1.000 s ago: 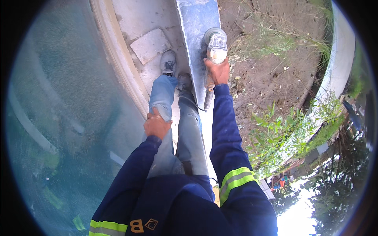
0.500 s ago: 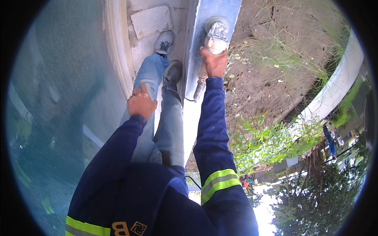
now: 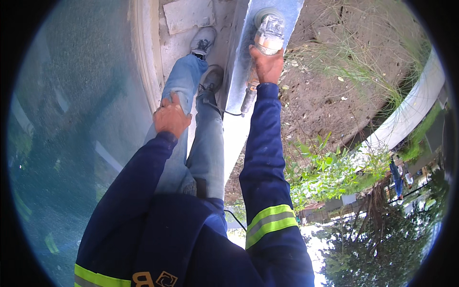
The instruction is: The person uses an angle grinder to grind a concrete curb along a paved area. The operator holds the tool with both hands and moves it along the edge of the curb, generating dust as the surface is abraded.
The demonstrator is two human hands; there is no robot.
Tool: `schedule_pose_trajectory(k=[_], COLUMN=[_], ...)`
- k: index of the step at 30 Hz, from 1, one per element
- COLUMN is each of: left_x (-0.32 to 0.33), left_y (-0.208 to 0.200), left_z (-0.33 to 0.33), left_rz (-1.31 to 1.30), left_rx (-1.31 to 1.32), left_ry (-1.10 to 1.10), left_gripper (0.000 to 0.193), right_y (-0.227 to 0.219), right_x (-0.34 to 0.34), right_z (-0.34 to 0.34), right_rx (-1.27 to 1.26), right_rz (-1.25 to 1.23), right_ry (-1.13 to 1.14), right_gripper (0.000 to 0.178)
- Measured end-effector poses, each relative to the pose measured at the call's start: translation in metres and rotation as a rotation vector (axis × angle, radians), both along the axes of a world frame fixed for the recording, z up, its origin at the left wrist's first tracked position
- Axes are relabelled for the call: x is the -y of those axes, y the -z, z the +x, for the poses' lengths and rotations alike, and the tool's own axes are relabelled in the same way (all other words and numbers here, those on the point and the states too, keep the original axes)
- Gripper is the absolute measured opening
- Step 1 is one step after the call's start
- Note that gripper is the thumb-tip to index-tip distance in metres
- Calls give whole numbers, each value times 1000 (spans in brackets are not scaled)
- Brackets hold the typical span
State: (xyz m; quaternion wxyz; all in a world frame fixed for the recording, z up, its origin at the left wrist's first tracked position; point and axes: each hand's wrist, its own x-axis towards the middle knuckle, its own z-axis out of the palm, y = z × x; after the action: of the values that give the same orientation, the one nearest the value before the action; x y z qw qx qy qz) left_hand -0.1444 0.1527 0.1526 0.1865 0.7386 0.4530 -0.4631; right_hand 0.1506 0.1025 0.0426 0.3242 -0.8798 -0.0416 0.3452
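Note:
My right hand [image 3: 267, 65] is wrapped round the body of a dusty angle grinder [image 3: 269, 40]. The grinder's round disc [image 3: 267, 16] lies against the pale grey-blue top of a narrow ledge [image 3: 239, 79]. From the grinder's rear end a dark cord [image 3: 224, 111] loops off to the left, past my leg. On the bent knee of my jeans [image 3: 184, 71] rests my left hand [image 3: 172, 117], with no tool in it. Its fingers lie over the denim, partly hidden, with one finger stretched out.
My shoes [image 3: 203, 40] stand in a narrow strip beside a loose pale slab [image 3: 189, 15]. A large glass pane [image 3: 81, 119] runs along the left. Right of the ledge lies bare soil [image 3: 320, 95] with grass, leafy plants [image 3: 325, 167] and a curved white kerb [image 3: 406, 115]. A person [image 3: 397, 179] stands far off.
The view has shifted slightly, so the ledge, shoes and grinder appear higher and further right. My right hand keeps its hold on the grinder, and my left hand stays on the knee.

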Motion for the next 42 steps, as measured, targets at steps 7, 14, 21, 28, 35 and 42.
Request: schedule_pose_trajectory(k=[7,14,21,28,35,42], left_x=[1,-1,0,-6,-4,-1], left_y=[1,-1,0,-1,-5,-1], left_z=[1,-4,-7,-3,-3,-7], left_rz=[-15,-37,-20,-92,-57,-18], left_rx=[-25,-23,17,-6,16,29], left_ry=[-17,-48,-79,-110,-79,-45], left_gripper=[93,91,92,99,91,90], right_y=[-7,-10,-4,-10,-6,-4], right_x=[26,5,2,20,-2,17], right_z=[-4,-11,12,-9,2,0], right_rx=[-21,40,-18,-38,-16,-21], right_rz=[-23,-122,28,-2,-57,41], right_ry=[-24,-146,36,-74,-72,-53], right_gripper=[75,83,74,81,81,79])
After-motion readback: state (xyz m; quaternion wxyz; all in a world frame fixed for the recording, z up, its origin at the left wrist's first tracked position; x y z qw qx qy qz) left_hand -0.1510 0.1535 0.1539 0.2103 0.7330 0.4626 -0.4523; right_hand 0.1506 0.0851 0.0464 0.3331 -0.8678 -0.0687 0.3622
